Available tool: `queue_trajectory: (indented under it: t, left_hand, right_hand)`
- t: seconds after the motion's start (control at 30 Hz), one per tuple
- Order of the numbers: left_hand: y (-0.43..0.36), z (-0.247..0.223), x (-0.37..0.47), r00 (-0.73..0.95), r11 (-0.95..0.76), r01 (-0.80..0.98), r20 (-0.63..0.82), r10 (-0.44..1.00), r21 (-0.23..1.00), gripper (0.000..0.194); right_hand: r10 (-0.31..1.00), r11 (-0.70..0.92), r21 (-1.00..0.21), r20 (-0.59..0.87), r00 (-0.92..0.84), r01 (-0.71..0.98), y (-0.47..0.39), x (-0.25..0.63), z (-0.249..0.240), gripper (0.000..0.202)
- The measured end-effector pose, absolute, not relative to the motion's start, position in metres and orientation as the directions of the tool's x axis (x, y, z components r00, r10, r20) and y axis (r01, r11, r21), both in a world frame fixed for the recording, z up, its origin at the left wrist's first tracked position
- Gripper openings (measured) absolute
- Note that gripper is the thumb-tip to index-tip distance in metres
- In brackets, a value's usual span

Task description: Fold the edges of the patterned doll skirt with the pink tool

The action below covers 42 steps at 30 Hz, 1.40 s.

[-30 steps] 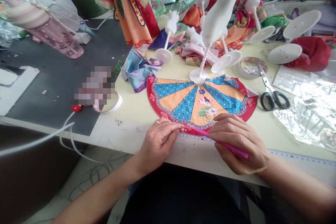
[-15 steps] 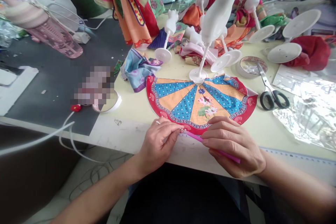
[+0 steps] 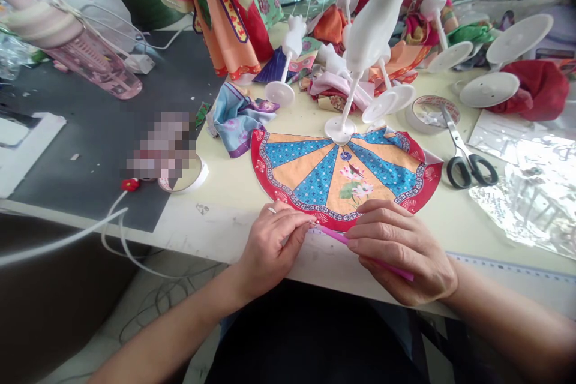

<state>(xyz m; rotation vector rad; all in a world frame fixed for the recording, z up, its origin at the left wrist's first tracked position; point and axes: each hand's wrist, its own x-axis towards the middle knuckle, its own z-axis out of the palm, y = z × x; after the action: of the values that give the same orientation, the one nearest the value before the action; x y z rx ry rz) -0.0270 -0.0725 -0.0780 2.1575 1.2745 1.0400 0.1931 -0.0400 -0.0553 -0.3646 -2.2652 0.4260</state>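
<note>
A half-round fabric skirt piece (image 3: 310,183) lies spread before me, with blue and orange panels, a lotus print and a red hem. My right hand (image 3: 405,252) is closed around a slim pink pen-like tool (image 3: 333,234), whose thin tip points left. At that tip, by the hem's front edge, the thumb and forefinger of my left hand (image 3: 274,243) are pinched together. What they pinch is hidden. A ring shows on the left hand. The white base of a doll stand (image 3: 341,130) rests at the skirt piece's top centre.
Scissors (image 3: 465,159) and a tape roll (image 3: 432,114) lie at right, near crinkled clear plastic (image 3: 531,204). Another tape roll (image 3: 198,174) is at left, with a pink bottle (image 3: 94,60) behind. White doll forms (image 3: 293,39) and cloth pieces (image 3: 243,120) crowd the back.
</note>
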Motion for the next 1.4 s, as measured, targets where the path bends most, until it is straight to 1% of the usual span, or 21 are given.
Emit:
queue_trajectory:
  t: [0.43, 0.7, 1.4]
  left_hand:
    - [-0.0729, -0.078, -0.027, 0.302, -0.501, 0.569, 0.401, 0.865, 0.652, 0.015]
    - [-0.0721, -0.0771, -0.0265, 0.287, -0.499, 0.571, 0.41, 0.865, 0.652, 0.014]
    - [-0.0718, -0.0771, -0.0262, 0.305, -0.513, 0.58, 0.415, 0.857, 0.633, 0.015]
  right_hand:
    - [0.385, 0.902, -0.419, 0.666, -0.639, 0.106, -0.0397, 0.1932, -0.056, 0.023]
    - [0.401, 0.9, -0.413, 0.657, -0.638, 0.14, -0.0404, 0.1932, -0.054, 0.024]
    - [0.388, 0.906, -0.403, 0.663, -0.64, 0.131, -0.0401, 0.1926, -0.0528, 0.025]
